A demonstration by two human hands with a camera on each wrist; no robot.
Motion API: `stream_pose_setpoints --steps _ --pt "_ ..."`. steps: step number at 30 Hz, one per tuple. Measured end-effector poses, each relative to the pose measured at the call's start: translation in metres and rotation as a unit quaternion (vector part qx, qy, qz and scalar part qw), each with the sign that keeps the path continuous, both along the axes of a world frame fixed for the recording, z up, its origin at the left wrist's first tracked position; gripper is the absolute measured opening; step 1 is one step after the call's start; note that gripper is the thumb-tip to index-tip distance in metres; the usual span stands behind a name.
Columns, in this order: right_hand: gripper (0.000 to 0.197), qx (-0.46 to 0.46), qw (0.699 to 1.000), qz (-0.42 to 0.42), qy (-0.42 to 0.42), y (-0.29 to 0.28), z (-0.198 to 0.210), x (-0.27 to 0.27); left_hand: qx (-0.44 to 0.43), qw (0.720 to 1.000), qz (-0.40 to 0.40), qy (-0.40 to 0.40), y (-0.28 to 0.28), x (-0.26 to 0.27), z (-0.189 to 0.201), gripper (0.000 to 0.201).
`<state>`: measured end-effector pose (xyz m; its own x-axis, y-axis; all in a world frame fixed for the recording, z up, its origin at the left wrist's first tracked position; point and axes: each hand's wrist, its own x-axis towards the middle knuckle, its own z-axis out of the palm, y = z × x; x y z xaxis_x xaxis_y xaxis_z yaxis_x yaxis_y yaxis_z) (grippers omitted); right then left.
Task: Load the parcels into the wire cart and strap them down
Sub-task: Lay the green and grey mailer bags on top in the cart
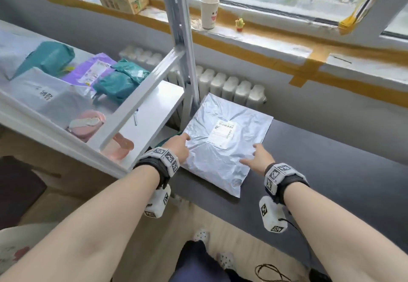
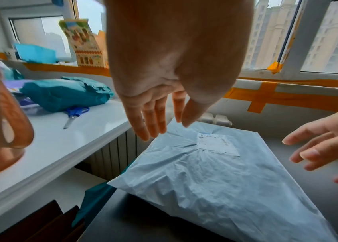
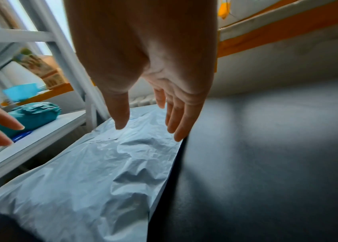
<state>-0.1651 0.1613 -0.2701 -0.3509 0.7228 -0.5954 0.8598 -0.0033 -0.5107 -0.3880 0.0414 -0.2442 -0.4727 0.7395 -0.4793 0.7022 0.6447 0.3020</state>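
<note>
my left hand (image 1: 177,147) and my right hand (image 1: 259,157) hover over the silver-grey parcel (image 1: 223,142), fingers (image 2: 143,124) spread and straight, holding nothing. i cannot tell whether any fingertip touches the wrap. the parcel lies flat on the dark bench (image 1: 331,160), label (image 1: 224,132) up, its near corner over the bench's front edge. on the white shelf (image 1: 154,109) to my left sit teal parcels (image 1: 117,83), a purple parcel (image 1: 92,69) and blue-handled scissors (image 2: 73,114).
</note>
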Motion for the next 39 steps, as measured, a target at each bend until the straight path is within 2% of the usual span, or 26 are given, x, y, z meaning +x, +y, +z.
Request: stream_pose_setpoints --steps 3,8,11,15,19,23,26,29,33,39 --pt "0.087 -0.022 0.997 -0.069 0.008 0.008 -0.014 -0.005 -0.013 1.000 -0.007 -0.013 0.022 -0.022 -0.018 0.043" --pt "0.084 -0.076 0.982 -0.175 -0.002 0.019 -0.045 -0.006 -0.024 0.999 0.002 -0.023 0.050 -0.042 -0.043 0.050" --pt "0.083 -0.083 0.963 -0.254 0.035 0.024 -0.066 -0.007 -0.033 0.998 -0.010 -0.045 0.065 -0.057 -0.054 0.054" --pt "0.069 -0.080 0.940 -0.315 0.103 0.026 -0.063 -0.011 -0.026 0.995 0.024 -0.089 0.078 -0.071 -0.066 0.054" --pt "0.059 -0.094 0.919 -0.352 0.152 0.023 -0.064 -0.006 -0.034 0.992 0.058 -0.106 0.084 -0.075 -0.071 0.061" --pt "0.052 -0.085 0.907 -0.370 0.184 0.023 -0.057 -0.004 0.000 0.989 0.081 -0.121 0.091 -0.079 -0.073 0.052" --pt "0.052 -0.076 0.907 -0.365 0.194 0.022 -0.054 0.001 0.011 0.972 0.107 -0.211 0.090 -0.080 -0.076 0.028" --pt "0.051 -0.065 0.908 -0.366 0.195 0.019 -0.050 0.012 0.030 0.940 0.157 -0.300 0.089 -0.076 -0.078 0.030" --pt "0.053 -0.038 0.903 -0.379 0.197 0.010 -0.032 0.043 0.045 0.929 0.129 -0.344 0.095 -0.051 -0.066 0.027" --pt "0.056 0.024 0.885 -0.420 0.199 -0.015 0.003 0.124 0.037 0.928 -0.003 -0.370 0.118 0.024 -0.031 0.027"
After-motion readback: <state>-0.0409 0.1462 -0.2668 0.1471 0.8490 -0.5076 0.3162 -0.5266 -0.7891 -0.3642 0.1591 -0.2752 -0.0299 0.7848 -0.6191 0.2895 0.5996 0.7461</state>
